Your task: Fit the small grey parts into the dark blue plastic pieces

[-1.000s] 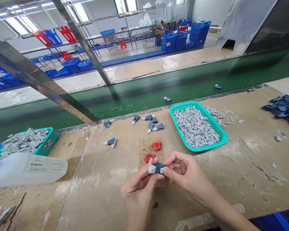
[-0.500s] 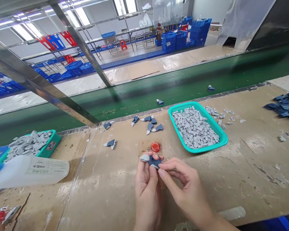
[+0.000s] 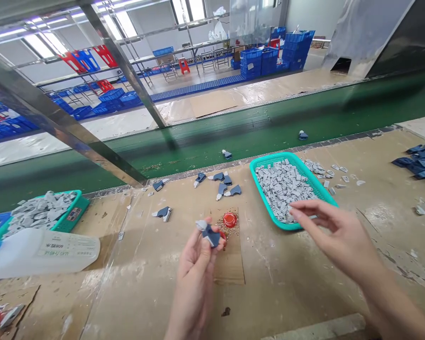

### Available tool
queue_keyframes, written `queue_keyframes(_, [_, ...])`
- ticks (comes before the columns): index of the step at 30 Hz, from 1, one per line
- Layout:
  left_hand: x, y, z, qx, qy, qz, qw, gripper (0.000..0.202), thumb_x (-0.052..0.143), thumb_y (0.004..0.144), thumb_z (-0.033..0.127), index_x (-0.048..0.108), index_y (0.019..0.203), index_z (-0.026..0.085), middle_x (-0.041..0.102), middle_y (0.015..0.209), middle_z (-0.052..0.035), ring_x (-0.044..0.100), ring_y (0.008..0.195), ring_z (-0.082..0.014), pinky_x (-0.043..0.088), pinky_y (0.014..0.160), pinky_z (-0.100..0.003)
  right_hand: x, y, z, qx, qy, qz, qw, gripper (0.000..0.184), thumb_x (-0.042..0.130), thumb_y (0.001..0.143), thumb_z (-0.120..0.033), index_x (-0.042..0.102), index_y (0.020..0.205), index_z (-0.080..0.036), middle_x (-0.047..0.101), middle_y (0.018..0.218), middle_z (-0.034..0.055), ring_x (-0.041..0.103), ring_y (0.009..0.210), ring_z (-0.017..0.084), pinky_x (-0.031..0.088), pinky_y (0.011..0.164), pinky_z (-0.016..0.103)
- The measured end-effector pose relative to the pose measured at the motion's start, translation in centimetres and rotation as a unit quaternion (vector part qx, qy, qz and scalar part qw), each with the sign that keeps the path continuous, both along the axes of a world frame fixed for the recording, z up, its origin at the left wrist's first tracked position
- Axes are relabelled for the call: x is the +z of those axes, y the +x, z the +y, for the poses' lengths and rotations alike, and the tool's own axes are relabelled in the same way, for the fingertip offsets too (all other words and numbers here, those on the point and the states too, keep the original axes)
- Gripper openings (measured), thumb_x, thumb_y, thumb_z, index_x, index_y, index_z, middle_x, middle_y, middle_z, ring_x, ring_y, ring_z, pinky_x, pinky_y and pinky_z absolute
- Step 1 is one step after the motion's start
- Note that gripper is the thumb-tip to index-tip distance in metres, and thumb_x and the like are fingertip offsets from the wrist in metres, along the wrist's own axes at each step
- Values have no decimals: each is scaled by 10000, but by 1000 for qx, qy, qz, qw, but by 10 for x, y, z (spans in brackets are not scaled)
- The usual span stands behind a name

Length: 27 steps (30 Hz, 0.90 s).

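Note:
My left hand [image 3: 194,269] holds a small dark blue part with light grey ends [image 3: 211,236] between thumb and fingers, above the worktable. My right hand [image 3: 336,236] reaches over the front right of a green basket [image 3: 257,182]. Its thumb and index tips are close together but look slightly apart, just over the small light grey pieces [image 3: 281,182] filling the basket. A round red cap [image 3: 230,219] sits on cardboard [image 3: 233,269] beyond my left hand, with another red thing partly hidden behind the fingers. Several similar blue-grey parts [image 3: 221,189] lie farther back.
A green conveyor belt [image 3: 194,141] runs behind the table, carrying two blue-grey parts. At left lie a white plastic bottle [image 3: 67,250] and a second green basket [image 3: 80,208] of grey pieces. Dark blue parts [image 3: 421,158] are piled at right. A metal post [image 3: 127,71] stands behind.
My right hand has left the blue-grey part and moved right to the basket. My left hand, still holding the part, has shifted left. The parts on the belt have moved slightly left.

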<state>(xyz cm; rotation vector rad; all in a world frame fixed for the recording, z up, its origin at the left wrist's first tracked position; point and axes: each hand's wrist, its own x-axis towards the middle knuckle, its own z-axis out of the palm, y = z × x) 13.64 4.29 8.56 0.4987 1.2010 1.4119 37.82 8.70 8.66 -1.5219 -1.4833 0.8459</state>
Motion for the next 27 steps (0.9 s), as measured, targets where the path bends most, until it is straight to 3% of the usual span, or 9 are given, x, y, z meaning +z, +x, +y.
queue_keyframes(4, [5,-32,20,23,-5,79,997,441,702,745,281,608,1169,203,593,1191,-72,580,1006,-145,481,876,-189,4,34,45,102,-12,-198,975,175,564,855,-333,681,976,-283,689,929,4,629,777,184,487,621,274])
queue_keyframes(9, [10,-70,74,-13,71,223,972,421,675,737,304,601,1141,211,617,1017,-34,592,850,-114,493,823,-205,0,19,84,188,-23,-308,932,130,590,828,-263,712,873,-260,697,829,1,619,739,189,426,587,271])
queue_keyframes(11, [8,-83,107,-35,106,376,920,370,557,809,307,562,1165,209,607,1007,-38,594,819,-121,497,814,-249,-7,8,96,214,-24,-331,919,106,628,799,-245,720,853,-244,694,816,14,619,748,201,413,599,274])
queue_keyframes(13, [3,-94,146,-40,108,523,845,339,439,859,262,537,1176,193,609,1007,-53,597,755,-132,499,797,-302,-14,2,105,239,-24,-351,905,93,665,762,-230,727,831,-237,686,803,26,614,741,215,397,590,278])
queue_keyframes(15, [-4,-105,186,-35,87,593,800,333,414,863,203,547,1167,174,623,991,-71,600,739,-158,485,802,-353,-20,1,113,265,-14,-352,898,90,671,745,-206,733,801,-240,676,810,34,609,748,223,389,589,280])
queue_keyframes(19, [-17,-119,254,-68,44,677,731,270,517,866,234,577,1112,142,621,1050,-89,586,957,-219,425,902,-444,-28,9,123,340,29,-304,890,147,649,751,-164,746,790,-266,654,842,37,590,815,230,403,627,285])
queue_keyframes(22, [-23,-118,282,-96,14,714,693,283,558,861,326,585,1076,143,590,1127,-89,554,1043,-227,421,916,-467,-32,13,126,362,54,-284,886,146,676,734,-161,749,783,-278,649,832,39,565,858,249,413,653,301])
queue_keyframes(27, [-28,-92,298,-97,-16,748,657,373,513,875,414,562,1125,142,568,1165,-111,519,1102,-257,391,940,-502,-30,11,126,316,71,-261,910,106,632,793,-196,704,730,-242,636,826,47,562,868,241,427,664,305])
